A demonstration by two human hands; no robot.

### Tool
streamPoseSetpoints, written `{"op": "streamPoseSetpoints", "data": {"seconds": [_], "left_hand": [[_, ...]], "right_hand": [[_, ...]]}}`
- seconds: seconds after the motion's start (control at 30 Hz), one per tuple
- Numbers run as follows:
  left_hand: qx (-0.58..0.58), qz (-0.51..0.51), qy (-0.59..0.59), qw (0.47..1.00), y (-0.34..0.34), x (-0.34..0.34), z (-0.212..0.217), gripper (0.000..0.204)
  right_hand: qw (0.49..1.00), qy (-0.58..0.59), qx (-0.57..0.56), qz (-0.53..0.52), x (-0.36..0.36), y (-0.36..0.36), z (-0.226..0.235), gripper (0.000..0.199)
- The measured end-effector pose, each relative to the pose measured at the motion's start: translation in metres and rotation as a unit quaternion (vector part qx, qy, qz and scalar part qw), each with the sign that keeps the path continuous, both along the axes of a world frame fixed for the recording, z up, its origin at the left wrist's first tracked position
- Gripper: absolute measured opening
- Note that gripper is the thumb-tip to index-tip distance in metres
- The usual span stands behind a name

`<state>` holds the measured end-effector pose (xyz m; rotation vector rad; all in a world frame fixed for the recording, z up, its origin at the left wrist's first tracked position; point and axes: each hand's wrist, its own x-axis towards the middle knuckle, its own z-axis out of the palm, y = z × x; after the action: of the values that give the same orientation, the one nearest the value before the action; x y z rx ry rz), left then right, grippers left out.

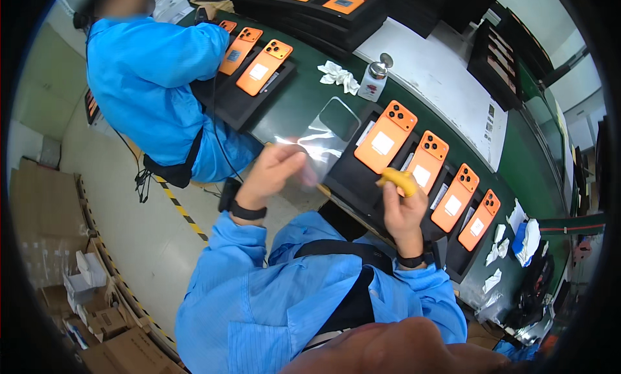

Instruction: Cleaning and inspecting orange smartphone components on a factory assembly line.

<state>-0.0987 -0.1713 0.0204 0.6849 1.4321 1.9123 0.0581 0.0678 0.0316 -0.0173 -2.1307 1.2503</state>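
1. Over the near edge of the green table (304,96), the left hand (272,170) holds up a clear plastic film (326,138) — its grip is closed on the film's lower corner, thumb and fingers pinched, and the sheet hangs free above the table, not lying on it.
2. Just right of it, the right hand (402,206) is curled loosely, with a yellow finger cot (400,179) on the raised fingertip; I cannot tell whether its grip has hold of anything beyond that.
3. Beside the film lies a black tray (352,173) carrying an orange phone (386,136) back-up, with three more orange phones in trays running off to the right.
4. My judgement: the step in hand is handling the film between the two hands — it is not yet on any phone. The next move likely calls for keeping the film flat and held only at its edge.
5. Further off stand a small dispenser bottle (373,76) and a crumpled white wipe (339,75); a co-worker in a blue coat (152,83) works at the left.
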Motion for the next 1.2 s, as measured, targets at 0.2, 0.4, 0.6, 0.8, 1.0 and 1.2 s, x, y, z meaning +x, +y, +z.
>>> {"op": "streamPoseSetpoints", "data": {"seconds": [0.2,0.4,0.6,0.8,1.0,1.2], "left_hand": [[-0.255,0.091,0.001,0.963,-0.038,-0.030,-0.056,0.035],[-0.339,0.200,0.011,0.919,-0.031,-0.016,-0.056,0.043],[-0.356,0.304,0.114,0.876,-0.030,-0.012,-0.067,0.042],[-0.153,0.305,0.106,0.934,-0.028,-0.013,-0.044,0.027],[-0.092,0.232,0.034,0.968,-0.021,-0.024,-0.009,0.023],[-0.481,0.316,0.343,0.743,-0.006,-0.011,-0.040,0.072]], "right_hand": [[0.996,-0.046,-0.041,-0.060,0.010,0.004,-0.030,0.039],[0.996,-0.062,0.034,-0.061,0.015,0.001,-0.033,0.046],[0.994,-0.086,0.015,-0.058,0.017,0.002,-0.037,0.050],[0.992,-0.113,0.018,-0.048,0.019,0.001,-0.036,0.050],[0.988,-0.146,0.009,-0.040,0.016,0.000,-0.041,0.047],[0.989,-0.135,0.027,-0.060,0.018,0.004,-0.048,0.043]]}}
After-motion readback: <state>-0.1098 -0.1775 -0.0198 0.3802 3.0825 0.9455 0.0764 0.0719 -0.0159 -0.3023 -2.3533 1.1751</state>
